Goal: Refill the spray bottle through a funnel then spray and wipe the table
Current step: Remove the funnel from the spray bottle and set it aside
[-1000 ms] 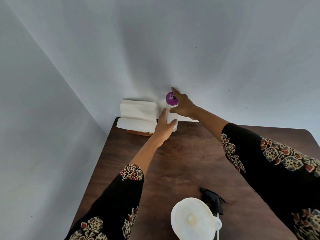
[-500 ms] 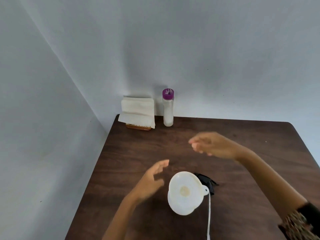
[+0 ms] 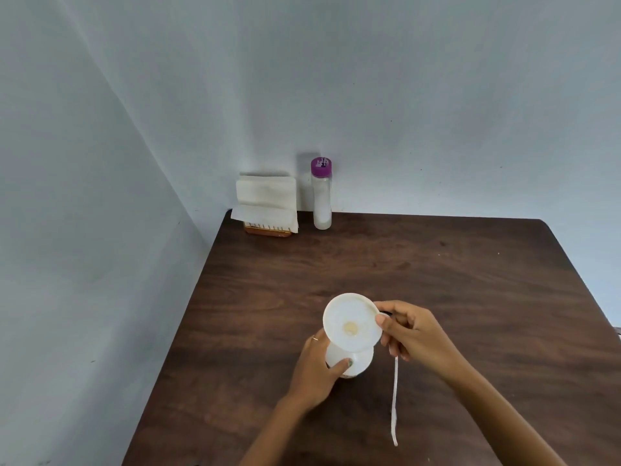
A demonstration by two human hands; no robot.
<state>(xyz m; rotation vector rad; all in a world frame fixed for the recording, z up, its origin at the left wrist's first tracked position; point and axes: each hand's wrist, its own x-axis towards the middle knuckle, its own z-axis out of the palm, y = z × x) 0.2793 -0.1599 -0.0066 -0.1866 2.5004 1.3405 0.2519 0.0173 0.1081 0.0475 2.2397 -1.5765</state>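
A: Where is the bottle being filled?

B: Near the front of the dark brown wooden table (image 3: 437, 280). The white plastic spray bottle (image 3: 356, 363) stands there with a wide white plastic funnel (image 3: 351, 326) seated in its neck. The funnel covers most of the bottle from above.

A: And the hands?

B: The left hand (image 3: 316, 371) wraps around the bottle's body, thumb pressed on its front. The right hand (image 3: 411, 334) pinches the funnel's rim between thumb and fingers.

A: Anything lying close by?

B: A thin white tube (image 3: 395, 405) trails down the tabletop just below the right hand. A dark part peeks out behind that hand's fingers, mostly hidden.

A: What about the back?

B: In the far left corner, by the pale wall, a stack of white paper napkins (image 3: 265, 203) sits in a small wooden holder (image 3: 267, 230). Just beside it stands a clear slim bottle with a purple cap (image 3: 322, 196), well apart from the hands.
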